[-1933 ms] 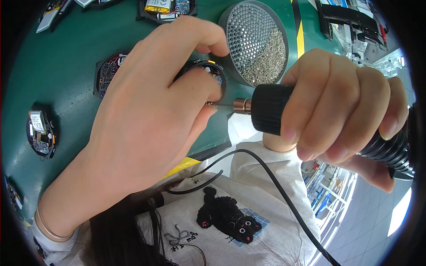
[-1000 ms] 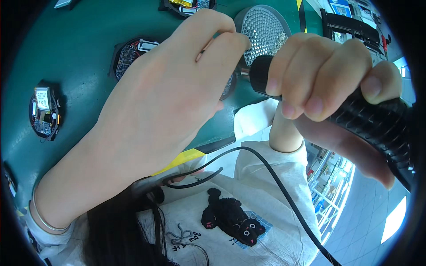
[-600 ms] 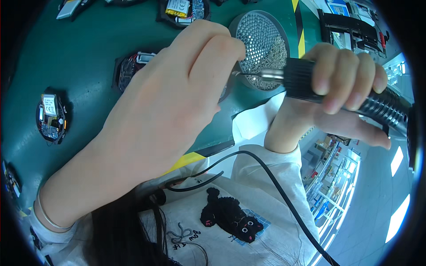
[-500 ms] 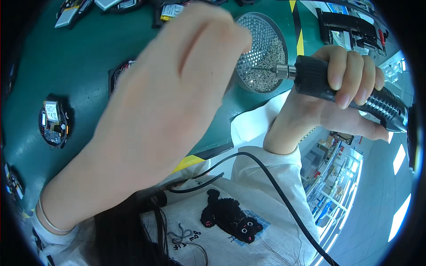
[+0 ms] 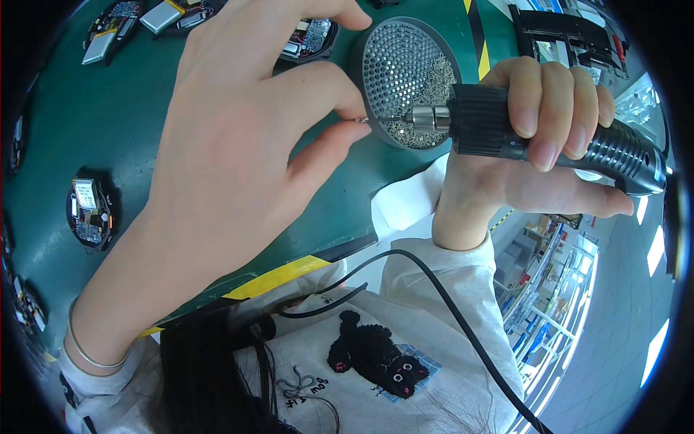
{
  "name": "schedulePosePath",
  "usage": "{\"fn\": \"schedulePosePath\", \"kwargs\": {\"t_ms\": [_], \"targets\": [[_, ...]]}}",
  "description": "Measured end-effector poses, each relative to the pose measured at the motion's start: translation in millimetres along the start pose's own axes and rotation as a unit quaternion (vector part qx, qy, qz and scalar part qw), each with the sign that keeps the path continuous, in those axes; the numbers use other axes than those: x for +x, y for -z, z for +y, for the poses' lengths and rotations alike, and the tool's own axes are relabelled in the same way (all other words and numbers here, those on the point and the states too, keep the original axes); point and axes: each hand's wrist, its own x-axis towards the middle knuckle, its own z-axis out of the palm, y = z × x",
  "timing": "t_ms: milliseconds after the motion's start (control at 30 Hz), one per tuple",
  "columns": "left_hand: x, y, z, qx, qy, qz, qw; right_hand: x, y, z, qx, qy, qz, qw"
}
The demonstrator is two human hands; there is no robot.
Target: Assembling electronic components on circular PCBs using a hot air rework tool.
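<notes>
Grip, right hand (image 5: 560, 119): fingers wrapped round the black electric screwdriver (image 5: 481, 121), right of the screw dish (image 5: 390, 61).
Grip, left hand (image 5: 231, 137): thumb and index finger pinched on a tiny metal piece (image 5: 360, 121) just beside the dish's lower left; its exact kind is too small to tell.
Screwdriver: lies roughly level, its silver chuck (image 5: 428, 118) and thin bit (image 5: 389, 118) in front of the dish's lower part, the bit's tip at the pinch.
Screws: a pile of small silver screws (image 5: 436, 87) in the dish's right side.
Writing: small print on the pale battery (image 5: 85, 194) of a round circuit unit (image 5: 92, 220), well left of the dish; dark lettering on the pale top (image 5: 318, 362), below the dish.
Edges: black-and-yellow tape (image 5: 278, 278) along the near rim of the green desk (image 5: 123, 137), below left of the dish; white paper (image 5: 408, 199) just below the dish overhangs that rim.
Room: green surface between that unit and the left hand; another unit (image 5: 314, 36) crowds the dish's upper left.
</notes>
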Motion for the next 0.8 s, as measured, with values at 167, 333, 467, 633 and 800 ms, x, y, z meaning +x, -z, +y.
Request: {"fn": "schedulePosePath", "kwargs": {"t_ms": [167, 333, 467, 633, 800], "targets": [[-3, 0, 1, 0.018, 0.0, -0.018, 1.0, -2, -3, -1, 0.01, 0.015, 0.017, 1.0], [0, 4, 12, 0.026, 0.048, -0.047, 0.997, -1, -2, -2, -0.005, 0.009, -0.014, 1.0], [-1, 2, 15, 0.023, 0.057, -0.058, 0.996, -2, -6, 0, -0.045, 0.012, -0.06, 0.997], [-4, -1, 12, 0.032, 0.055, -0.071, 0.995, 3, -9, 6, -0.086, 0.025, -0.164, 0.982], [-4, 15, 28, 0.155, 0.041, -0.081, 0.984, 3, -5, 6, -0.125, 0.045, -0.212, 0.968]]}}
